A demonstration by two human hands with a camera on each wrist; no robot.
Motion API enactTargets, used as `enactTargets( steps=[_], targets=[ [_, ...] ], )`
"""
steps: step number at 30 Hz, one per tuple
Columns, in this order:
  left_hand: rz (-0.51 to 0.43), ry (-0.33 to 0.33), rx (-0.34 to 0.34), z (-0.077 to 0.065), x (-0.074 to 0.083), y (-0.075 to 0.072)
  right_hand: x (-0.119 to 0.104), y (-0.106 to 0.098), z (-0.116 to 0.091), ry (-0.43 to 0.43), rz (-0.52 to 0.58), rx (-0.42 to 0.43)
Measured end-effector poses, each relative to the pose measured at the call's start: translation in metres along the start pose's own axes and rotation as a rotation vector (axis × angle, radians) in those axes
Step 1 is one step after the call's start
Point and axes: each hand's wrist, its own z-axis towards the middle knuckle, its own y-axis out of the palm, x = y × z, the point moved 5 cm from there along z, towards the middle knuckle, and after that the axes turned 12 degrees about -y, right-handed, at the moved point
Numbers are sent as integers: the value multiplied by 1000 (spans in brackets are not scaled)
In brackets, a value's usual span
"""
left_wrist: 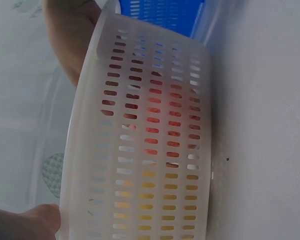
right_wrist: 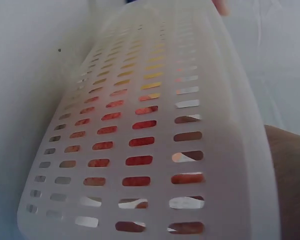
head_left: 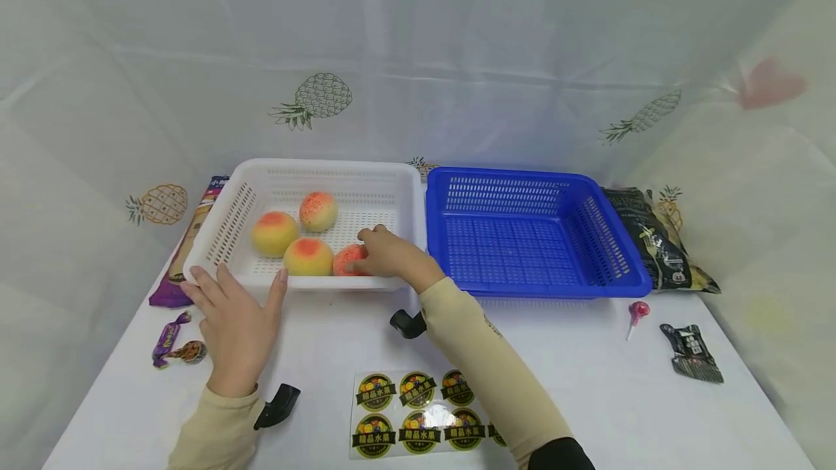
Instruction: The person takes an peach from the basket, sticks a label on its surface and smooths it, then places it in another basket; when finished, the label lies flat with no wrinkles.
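A white plastic basket (head_left: 326, 283) with slotted walls holds several peaches in the head view. Two yellow peaches (head_left: 274, 233) with red tops lie at its left and front. Behind them is a speckled peach (head_left: 318, 211). My right hand (head_left: 395, 256) reaches over the front rim, fingers and thumb around a redder peach (head_left: 346, 260) at the front, partly covering it. My left hand (head_left: 238, 328) touches the front left rim, its fingers spread and fairly straight. In the right wrist view, the basket wall (right_wrist: 225, 165) hides most of the right hand and the red peach.
A blue basket (head_left: 535, 291) stands right of the white one. A black snack bag (head_left: 653, 245), a lollipop (head_left: 638, 312) and a small black packet (head_left: 692, 354) lie at right. At left are a purple snack bag (head_left: 186, 260) and wrapped candies (head_left: 170, 339). A sticker sheet (head_left: 418, 412) lies in front.
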Motion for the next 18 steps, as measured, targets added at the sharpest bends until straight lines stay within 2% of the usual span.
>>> enactTargets(
  steps=[5,10,18],
  targets=[
    [1,11,27,-1,1,0,0,4,4,-37,5,-64],
    [-5,30,57,-1,0,2,3,9,8,-34,35,-111],
    [-8,49,95,-2,-1,4,7,5,11,-4,54,-70]
  ],
)
